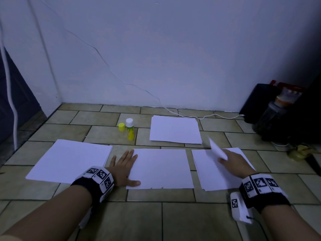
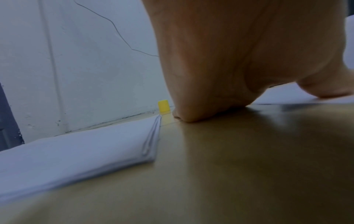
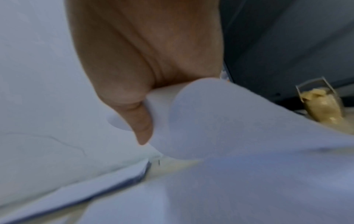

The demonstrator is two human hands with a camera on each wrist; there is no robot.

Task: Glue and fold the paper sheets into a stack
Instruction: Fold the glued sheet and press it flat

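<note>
A single white sheet (image 1: 161,168) lies flat on the tiled floor in front of me. My left hand (image 1: 125,166) rests flat on its left edge, fingers straight, thumb (image 1: 134,183) on the near corner. My right hand (image 1: 233,162) pinches a curled white sheet (image 1: 217,148) (image 3: 220,121) and holds it above the right paper stack (image 1: 208,173). An open glue stick (image 1: 130,129) stands upright beyond the sheet, its yellow cap (image 1: 121,126) (image 2: 163,106) beside it. The right-hand fingertips are hidden behind the paper.
A paper stack (image 1: 69,160) (image 2: 76,150) lies at the left and another stack (image 1: 174,130) at the back right. A white cable (image 1: 199,117) runs along the wall. Dark containers and a jar (image 1: 271,117) crowd the right corner.
</note>
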